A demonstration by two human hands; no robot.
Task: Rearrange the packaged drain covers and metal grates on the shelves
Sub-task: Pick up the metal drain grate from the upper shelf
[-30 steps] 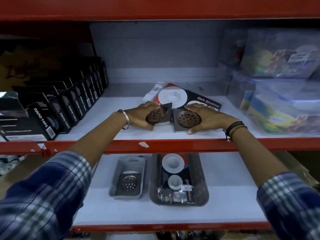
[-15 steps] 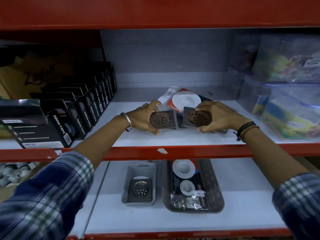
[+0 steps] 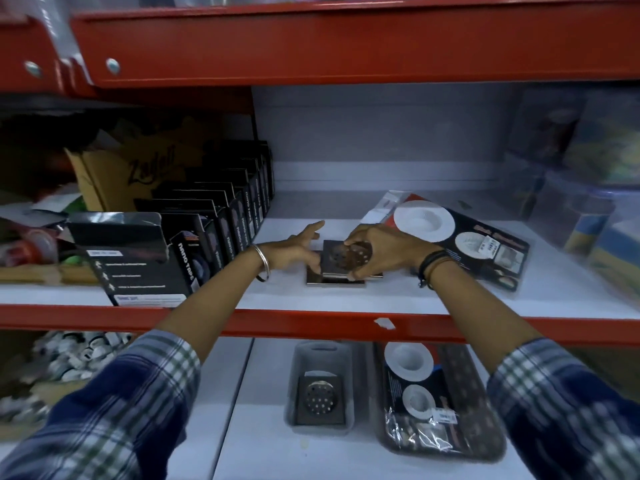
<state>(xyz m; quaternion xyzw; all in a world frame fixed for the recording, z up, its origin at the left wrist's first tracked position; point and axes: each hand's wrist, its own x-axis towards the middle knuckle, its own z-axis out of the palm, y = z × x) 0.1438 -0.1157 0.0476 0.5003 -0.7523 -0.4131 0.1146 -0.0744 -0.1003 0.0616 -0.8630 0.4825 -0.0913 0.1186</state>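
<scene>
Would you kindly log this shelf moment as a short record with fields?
setting: red-framed store shelves
left hand: fingers spread, at the edge of the lower metal grate
right hand: gripping the upper grate, tilted over the lower one
beside right hand: packaged drain covers, lying flat
left of hands: row of black boxes
lower shelf: grey tray holding a grate; dark tray holding a packaged set

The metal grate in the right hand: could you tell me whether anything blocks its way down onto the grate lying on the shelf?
Nothing visible does. The right hand holds the upper grate directly over the lower grate; the left hand rests beside them.
</scene>
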